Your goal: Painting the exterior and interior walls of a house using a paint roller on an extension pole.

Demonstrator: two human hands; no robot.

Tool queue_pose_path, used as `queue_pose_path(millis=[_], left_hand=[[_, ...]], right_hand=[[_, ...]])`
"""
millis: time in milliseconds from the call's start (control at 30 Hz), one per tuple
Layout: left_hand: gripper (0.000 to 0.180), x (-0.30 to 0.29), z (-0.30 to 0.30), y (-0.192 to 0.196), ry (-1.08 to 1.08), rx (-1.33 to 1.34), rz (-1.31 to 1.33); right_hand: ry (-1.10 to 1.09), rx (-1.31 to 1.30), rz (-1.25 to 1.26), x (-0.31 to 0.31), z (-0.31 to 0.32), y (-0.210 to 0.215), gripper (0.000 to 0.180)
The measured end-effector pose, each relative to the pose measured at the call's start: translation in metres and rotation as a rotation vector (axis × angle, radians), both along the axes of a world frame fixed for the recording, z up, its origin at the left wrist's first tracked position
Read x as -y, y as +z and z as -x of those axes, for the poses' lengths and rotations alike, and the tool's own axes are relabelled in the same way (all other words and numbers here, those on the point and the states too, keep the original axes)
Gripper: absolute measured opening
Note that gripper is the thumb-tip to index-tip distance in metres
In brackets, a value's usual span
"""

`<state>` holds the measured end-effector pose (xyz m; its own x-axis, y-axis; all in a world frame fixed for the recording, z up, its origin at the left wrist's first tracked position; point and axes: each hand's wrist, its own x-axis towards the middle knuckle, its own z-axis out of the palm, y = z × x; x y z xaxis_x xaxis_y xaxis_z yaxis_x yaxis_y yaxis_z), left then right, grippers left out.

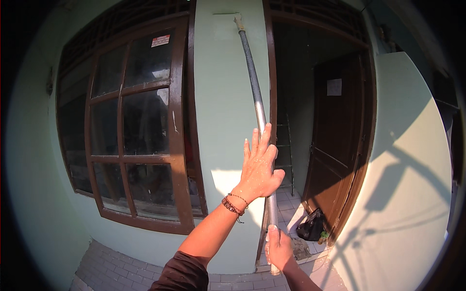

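A long paint roller pole [251, 72], dark grey above and bare metal below, slants up against the pale green wall strip [221, 106]. Its paint-crusted head [238, 20] is near the top of that strip, where a slightly different patch of paint shows. My right hand [279, 248] is wrapped round the pole's lower end. Higher up, my left hand [259, 167] lies against the pole with its fingers stretched out and apart; its palm side is hidden. Pale paint specks dot both hands, and braided bracelets [234, 203] circle my left wrist.
Left of the strip, a brown-framed window [177, 121] stands swung outward. To the right is a doorway with an open brown door [337, 126], a ladder [290, 160] inside and a black plastic bag [310, 225] on the tiles. A sunlit wall [412, 194] borders the right side.
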<state>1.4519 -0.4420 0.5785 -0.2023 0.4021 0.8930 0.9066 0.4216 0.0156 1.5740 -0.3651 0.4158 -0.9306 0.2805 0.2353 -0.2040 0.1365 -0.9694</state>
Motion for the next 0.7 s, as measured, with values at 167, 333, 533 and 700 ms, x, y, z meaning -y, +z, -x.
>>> queue_pose_path(millis=[167, 333, 533, 700], left_hand=[[0.025, 0.011, 0.057, 0.099, 0.201, -0.144, 0.008], [0.026, 0.003, 0.081, 0.196, 0.241, -0.162, 0.023], [0.04, 0.007, 0.115, 0.302, 0.387, -0.199, 0.057], [0.05, 0.008, 0.126, 0.345, 0.533, -0.233, 0.061]], right_hand=[[0.023, -0.056, -0.001, 0.013, 0.059, 0.108, 0.056], [0.049, -0.15, 0.058, 0.012, 0.096, 0.197, 0.057], [0.06, -0.204, 0.01, 0.019, 0.133, 0.292, 0.058], [0.051, -0.239, 0.033, 0.029, 0.151, 0.331, 0.054]])
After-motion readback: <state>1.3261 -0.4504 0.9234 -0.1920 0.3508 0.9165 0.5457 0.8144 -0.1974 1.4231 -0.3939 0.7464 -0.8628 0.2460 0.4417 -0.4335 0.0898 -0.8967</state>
